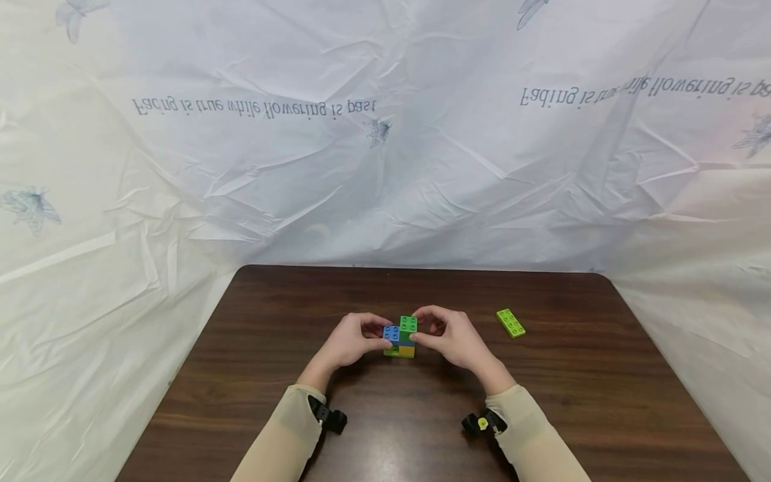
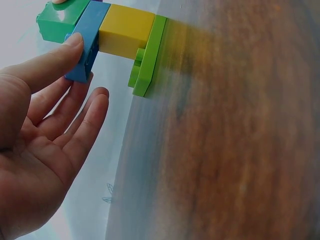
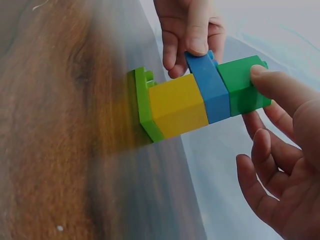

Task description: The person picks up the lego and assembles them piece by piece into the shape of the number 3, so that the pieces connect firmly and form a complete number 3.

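One dark table (image 1: 397, 435) spreads below the blue block (image 3: 215, 92). Left of that block, the left hand (image 1: 351, 341) pinches its end between thumb and fingers; to its right, the right hand (image 1: 453, 338) pinches the green block (image 3: 245, 85), seated atop it. A loose lime plate (image 1: 510, 323) lies well right of the blue block; beneath are the base plate (image 3: 144, 107) and, between, the yellow block (image 3: 177, 107). Seating green on blue seems in hand; the next move calls for even downward pressure.

Wrinkled white sheet (image 1: 385, 194), printed lettering (image 1: 243, 108); dark wood-grain table (image 1: 241, 375) before it.
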A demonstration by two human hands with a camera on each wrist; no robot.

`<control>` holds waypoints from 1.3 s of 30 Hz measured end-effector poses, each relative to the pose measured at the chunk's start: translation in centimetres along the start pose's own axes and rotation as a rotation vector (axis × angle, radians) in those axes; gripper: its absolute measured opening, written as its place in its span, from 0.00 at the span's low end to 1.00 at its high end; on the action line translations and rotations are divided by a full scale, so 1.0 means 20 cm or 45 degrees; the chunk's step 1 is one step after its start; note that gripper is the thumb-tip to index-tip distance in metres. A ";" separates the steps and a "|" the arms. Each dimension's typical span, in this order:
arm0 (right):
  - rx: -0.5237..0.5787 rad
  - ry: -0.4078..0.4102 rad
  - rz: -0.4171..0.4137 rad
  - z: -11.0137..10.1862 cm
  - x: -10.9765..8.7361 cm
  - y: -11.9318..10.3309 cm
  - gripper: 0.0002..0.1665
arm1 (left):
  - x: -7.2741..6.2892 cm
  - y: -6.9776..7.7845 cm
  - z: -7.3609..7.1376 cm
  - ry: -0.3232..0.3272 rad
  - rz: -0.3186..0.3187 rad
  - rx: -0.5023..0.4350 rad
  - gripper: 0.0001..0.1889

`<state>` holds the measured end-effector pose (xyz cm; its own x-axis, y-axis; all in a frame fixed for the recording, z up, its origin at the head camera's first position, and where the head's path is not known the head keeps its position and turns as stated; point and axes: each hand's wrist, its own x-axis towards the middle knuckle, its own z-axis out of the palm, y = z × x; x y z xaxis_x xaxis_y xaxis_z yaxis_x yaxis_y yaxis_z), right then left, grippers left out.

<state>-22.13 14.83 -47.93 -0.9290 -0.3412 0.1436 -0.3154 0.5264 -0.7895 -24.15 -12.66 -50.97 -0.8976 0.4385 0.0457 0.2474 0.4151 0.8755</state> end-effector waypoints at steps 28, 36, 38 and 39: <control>0.030 0.016 0.019 0.00 -0.01 0.00 0.18 | -0.01 0.02 0.01 0.035 -0.021 0.035 0.16; 0.050 0.010 0.012 0.00 -0.01 0.02 0.19 | -0.01 0.02 0.01 0.027 -0.021 0.022 0.17; 0.052 0.010 0.010 0.00 -0.01 0.02 0.19 | -0.01 0.02 0.01 0.024 -0.024 0.022 0.17; 0.054 0.010 0.009 0.00 -0.01 0.02 0.19 | -0.01 0.02 0.00 0.023 -0.024 0.022 0.17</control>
<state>-22.12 15.06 -48.38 -0.9328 -0.3310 0.1425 -0.3003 0.4953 -0.8152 -23.92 -12.48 -50.67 -0.9085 0.4161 0.0383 0.2368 0.4371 0.8677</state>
